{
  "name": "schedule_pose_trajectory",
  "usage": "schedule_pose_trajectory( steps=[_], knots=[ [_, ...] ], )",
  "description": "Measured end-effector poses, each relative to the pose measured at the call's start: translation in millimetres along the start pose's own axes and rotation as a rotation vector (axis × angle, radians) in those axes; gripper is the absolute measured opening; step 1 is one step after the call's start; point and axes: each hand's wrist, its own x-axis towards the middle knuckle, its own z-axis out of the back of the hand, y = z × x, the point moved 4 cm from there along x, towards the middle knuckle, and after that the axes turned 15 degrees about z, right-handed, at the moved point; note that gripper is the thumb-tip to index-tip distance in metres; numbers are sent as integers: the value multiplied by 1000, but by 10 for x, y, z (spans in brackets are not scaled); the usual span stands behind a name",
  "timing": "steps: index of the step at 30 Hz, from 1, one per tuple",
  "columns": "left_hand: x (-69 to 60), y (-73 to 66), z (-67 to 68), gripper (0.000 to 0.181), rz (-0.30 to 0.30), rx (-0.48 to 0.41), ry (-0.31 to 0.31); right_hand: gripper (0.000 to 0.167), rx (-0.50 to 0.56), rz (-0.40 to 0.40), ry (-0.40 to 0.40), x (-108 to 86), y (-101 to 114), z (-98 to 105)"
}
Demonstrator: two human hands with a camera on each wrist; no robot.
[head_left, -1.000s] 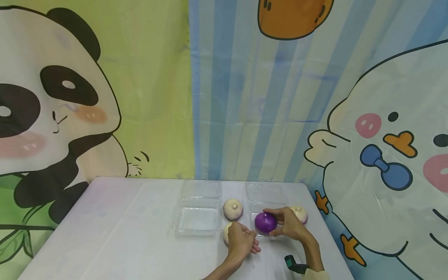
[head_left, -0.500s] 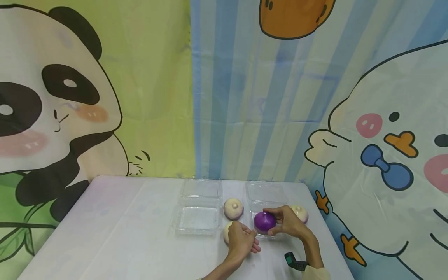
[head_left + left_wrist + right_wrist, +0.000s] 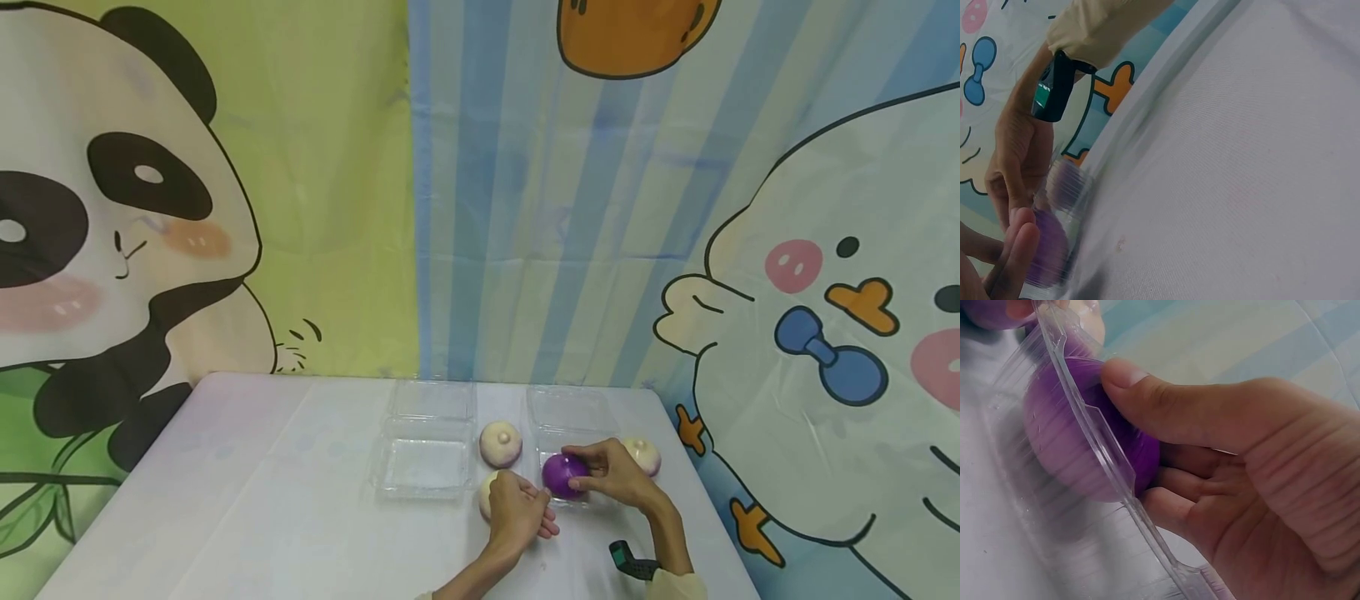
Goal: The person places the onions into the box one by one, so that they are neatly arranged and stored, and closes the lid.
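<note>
In the head view my right hand (image 3: pixel 618 479) holds a glossy purple onion (image 3: pixel 561 476) low over the base of the right clear container (image 3: pixel 573 441). In the right wrist view, the right thumb and fingers meet the onion (image 3: pixel 1063 434), partly behind the container's clear wall (image 3: pixel 1107 447). My left hand (image 3: pixel 517 512) is beside that container, bent at a pale onion (image 3: pixel 486 497) that it partly covers, its outer fingers loosely spread. The left wrist view has the left fingers (image 3: pixel 1016 253) near the purple onion (image 3: pixel 1049 250); whether they grip anything is hidden.
An open clear container (image 3: pixel 427 468) lies left of the onions. One pale onion (image 3: pixel 500 444) is between the containers, another (image 3: pixel 642 456) behind the right hand. A black wrist device (image 3: pixel 633 560) is at the right forearm. Printed curtains stand behind the white table (image 3: pixel 247 500).
The purple onion has shifted slightly left and turned in the right hand, whose thumb now lies further across its side. The left hand has stayed nearly still.
</note>
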Motion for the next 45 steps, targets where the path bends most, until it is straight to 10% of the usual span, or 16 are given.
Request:
schedule_pose_trajectory(
  steps=[45],
  knots=[
    [-1,39,-8,11,19,23,-13,75,-126,-24,-133,-161,79,112]
  ],
)
